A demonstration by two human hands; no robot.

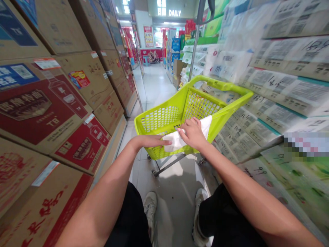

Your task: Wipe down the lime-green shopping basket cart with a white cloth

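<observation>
A lime-green plastic shopping cart [164,111] with perforated sides stands sideways in front of me, its handle end to the right. A white cloth [206,124] is draped over the cart's near rim and hangs down its outer side. My right hand [193,133] is closed over the cloth at the rim, with bent fingers pressing on it. Further left, my left hand [154,140] grips the near rim, its thumb lying outside on the cloth's edge. Some left fingers are hidden behind the rim. No goods show in the visible part of the basket.
Stacked cardboard boxes [33,106] line the left side. Packs of tissue paper [280,82] fill the shelves on the right. A metal pole [194,51] rises behind the cart. Shiny floor [156,77] runs down the aisle to a red counter [155,56]. My shoes [150,204] are below.
</observation>
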